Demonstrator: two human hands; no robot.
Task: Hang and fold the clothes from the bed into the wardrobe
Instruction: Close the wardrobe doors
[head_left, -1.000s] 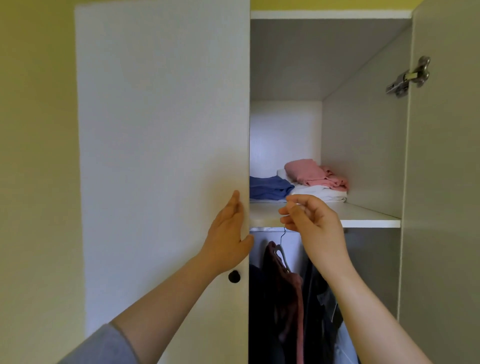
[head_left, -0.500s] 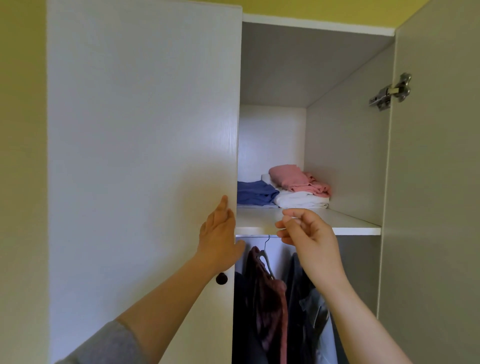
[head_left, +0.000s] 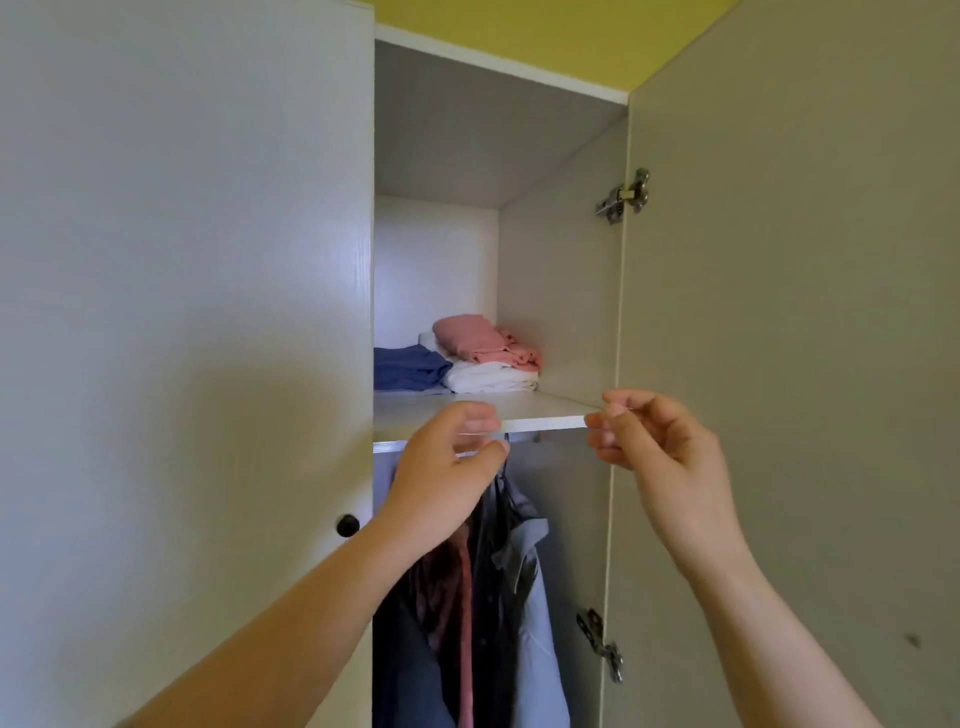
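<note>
While hung clothes (head_left: 498, 597) are lodged under the shelf (head_left: 545, 415) at 6 o'clock | left hand (head_left: 441, 478) fingers curled just above, likely to straighten them, hold cannot be told | right hand (head_left: 660, 447) fingers curled, hold cannot be told

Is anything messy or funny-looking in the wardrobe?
Only a little: the pink garment on top of the white folded pile on the shelf is rumpled, its right end bunched up rather than folded flat. The blue garment beside it lies neat.
</note>
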